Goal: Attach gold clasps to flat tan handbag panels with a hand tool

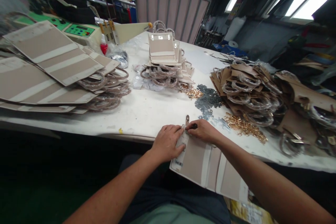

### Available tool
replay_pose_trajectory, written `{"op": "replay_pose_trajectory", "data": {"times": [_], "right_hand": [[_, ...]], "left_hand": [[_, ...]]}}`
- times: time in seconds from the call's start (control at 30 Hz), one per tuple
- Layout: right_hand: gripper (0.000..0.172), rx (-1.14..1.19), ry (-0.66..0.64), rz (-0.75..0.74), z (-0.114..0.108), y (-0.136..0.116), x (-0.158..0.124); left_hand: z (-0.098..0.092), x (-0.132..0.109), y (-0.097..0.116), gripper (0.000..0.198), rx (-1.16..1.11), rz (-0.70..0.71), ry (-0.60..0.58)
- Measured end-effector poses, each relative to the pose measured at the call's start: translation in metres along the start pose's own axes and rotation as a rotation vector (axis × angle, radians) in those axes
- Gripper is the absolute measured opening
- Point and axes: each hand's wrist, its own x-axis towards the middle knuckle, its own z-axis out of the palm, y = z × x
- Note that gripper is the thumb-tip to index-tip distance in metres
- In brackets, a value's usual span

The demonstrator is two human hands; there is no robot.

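Workshop, dim; a pink screen (170, 7) stands behind a white table (147, 112). We log items from left to right.

At far left we note a heap of beige panels (57, 66), pale bands across them, plastic-wrapped handles at their right ends. Behind it sits a machine (81, 30) with a green keypad; just right of that, a bottle with a red cap (104, 48) and a clear bag (118, 57) of dark contents. Mid-table we see a second stack (161, 47), its top panel showing bright slots.

At the near edge we observe the left hand (168, 142) lying on the slotted end of a panel (196, 161), thumb spread away from the fingers. The panel reaches past the table edge over the lap; fittings sit in its end strip. The right hand (201, 130) is at the far corner of that strip, thumb and fingers closed in a pinch on a small dark piece (194, 126), too blurred for us to identify. A metal tab (187, 119) stands out just beyond the fingertips.

Further right we record dark plates (208, 99) in a loose spread, gold clips (246, 127) scattered beside them, and a brown stack (243, 80) with wrapped handles.
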Motion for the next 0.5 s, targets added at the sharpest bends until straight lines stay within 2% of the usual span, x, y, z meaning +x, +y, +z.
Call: {"op": "replay_pose_trajectory", "data": {"times": [0.4,0.5], "right_hand": [[0.014,-0.169,0.066,-0.007,0.009,0.002,-0.006],[0.013,-0.221,0.118,0.015,0.015,0.003,-0.007]], "left_hand": [[-0.001,0.0,0.001,0.062,-0.001,0.003,-0.005],[-0.001,-0.001,0.002,0.062,-0.002,0.002,0.004]]}}
